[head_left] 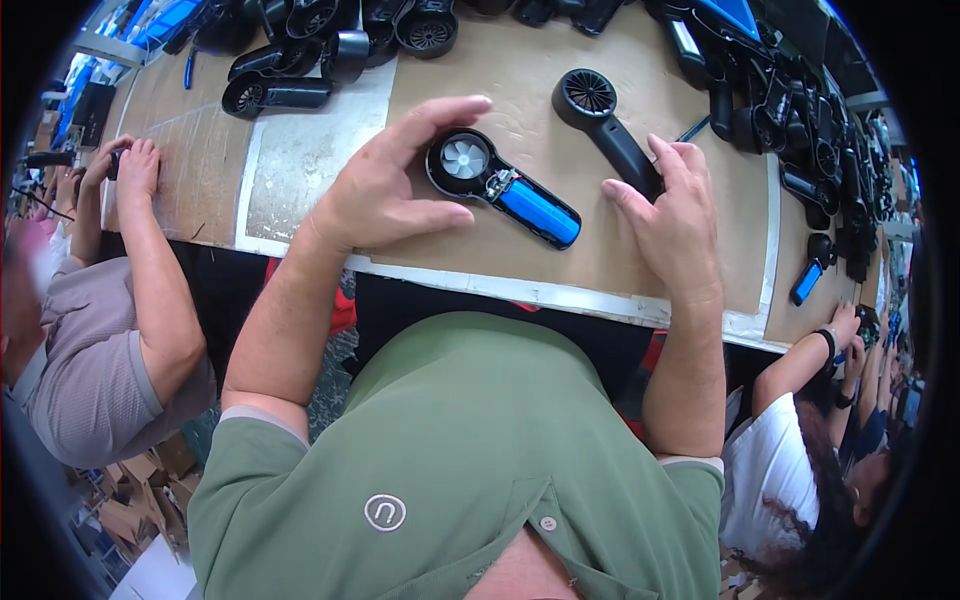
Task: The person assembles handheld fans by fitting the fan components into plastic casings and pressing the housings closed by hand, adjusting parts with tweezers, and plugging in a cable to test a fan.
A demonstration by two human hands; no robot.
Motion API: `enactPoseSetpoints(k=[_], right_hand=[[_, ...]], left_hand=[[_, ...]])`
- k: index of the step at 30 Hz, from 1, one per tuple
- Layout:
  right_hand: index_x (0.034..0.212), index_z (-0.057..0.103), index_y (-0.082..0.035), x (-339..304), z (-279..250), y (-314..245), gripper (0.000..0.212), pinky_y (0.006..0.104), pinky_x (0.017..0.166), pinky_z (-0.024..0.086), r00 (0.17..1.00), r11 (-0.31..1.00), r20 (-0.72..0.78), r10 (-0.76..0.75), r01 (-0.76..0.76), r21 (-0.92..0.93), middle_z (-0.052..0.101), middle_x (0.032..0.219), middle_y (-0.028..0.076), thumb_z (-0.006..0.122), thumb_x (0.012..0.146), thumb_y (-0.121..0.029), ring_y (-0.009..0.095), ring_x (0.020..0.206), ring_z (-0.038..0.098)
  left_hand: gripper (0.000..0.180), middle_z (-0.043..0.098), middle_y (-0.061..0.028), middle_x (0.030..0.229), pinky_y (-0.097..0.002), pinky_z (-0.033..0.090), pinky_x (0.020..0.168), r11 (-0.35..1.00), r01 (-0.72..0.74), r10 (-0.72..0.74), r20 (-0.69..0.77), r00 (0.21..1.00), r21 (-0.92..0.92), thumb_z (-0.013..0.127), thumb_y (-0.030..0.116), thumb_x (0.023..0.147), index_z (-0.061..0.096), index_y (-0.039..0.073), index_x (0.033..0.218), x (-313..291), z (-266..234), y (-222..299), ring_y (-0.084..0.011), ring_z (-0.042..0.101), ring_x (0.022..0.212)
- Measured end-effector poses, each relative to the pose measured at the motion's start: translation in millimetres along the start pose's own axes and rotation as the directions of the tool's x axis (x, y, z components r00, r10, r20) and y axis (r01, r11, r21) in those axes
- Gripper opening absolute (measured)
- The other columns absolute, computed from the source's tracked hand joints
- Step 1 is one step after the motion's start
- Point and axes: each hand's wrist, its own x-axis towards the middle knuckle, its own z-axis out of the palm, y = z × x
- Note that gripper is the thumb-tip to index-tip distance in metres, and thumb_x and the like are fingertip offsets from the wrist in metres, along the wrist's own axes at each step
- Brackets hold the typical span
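My left hand [385, 185] is open beside the round head of a handheld fan [470, 160], its thumb and fingers spread apart around the head without visibly gripping it. That fan lies with its inside exposed: white blades, small wired parts and a blue battery [540, 212] along the handle. To its right, a second black handheld fan or casing half [610, 125] shows a round grille at its far end. My right hand [680, 215] has its thumb and fingers on either side of this one's handle, holding the near end.
Black fan parts [290, 90] crowd the far left of the brown-covered table [480, 70], and a larger pile [790, 120] fills the right. Another fan with a blue battery [810, 270] lies at the right edge. Co-workers' arms [150, 250] reach in on both sides.
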Motion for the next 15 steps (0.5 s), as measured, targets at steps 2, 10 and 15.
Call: enactPoseSetpoints(k=[2, 10, 15], right_hand=[[0.128, 0.078, -0.001, 1, 0, 3, 0.042, 0.0369, 0.096, 0.056, 0.998, 0.998, 0.028, 0.054, -0.053, -0.046, 0.066, 0.116, 0.011, 0.085, 0.094, -0.026, 0.029, 0.107, 0.065], [0.12, 0.078, 0.0, 11, 7, 9, 0.037, 0.036, 0.08, 0.058, 0.997, 0.999, 0.058, 0.043, -0.042, -0.016, 0.066, 0.107, 0.01, 0.084, 0.089, -0.019, 0.025, 0.088, 0.066], [0.117, 0.078, 0.0, -1, 3, 4, 0.035, 0.0351, 0.076, 0.058, 0.997, 0.951, -0.076, -0.025, 0.047, 0.305, 0.066, 0.105, 0.011, 0.082, 0.085, -0.016, 0.023, 0.085, 0.065]], left_hand=[[0.051, 0.072, -0.0156, 0.14, -0.0387, 0.052, 0.116, 0.997, -0.022, 0.017, -0.062, 0.998, -0.074, 0.082, 0.007, 0.091, 0.068, 0.002, 0.139, -1, 0, -7, -0.0292, 0.07, 0.123], [0.02, 0.073, -0.0082, 0.111, -0.0319, 0.051, 0.099, 0.889, -0.023, -0.156, -0.348, 0.924, -0.458, 0.063, 0.018, 0.115, 0.073, 0.003, 0.105, -13, -52, -44, -0.0185, 0.064, 0.102], [0.018, 0.074, -0.0095, 0.116, -0.0317, 0.051, 0.102, 0.869, -0.078, -0.111, -0.345, 0.932, -0.489, 0.067, 0.02, 0.113, 0.075, 0.003, 0.111, -9, -50, -43, -0.0197, 0.066, 0.105]])
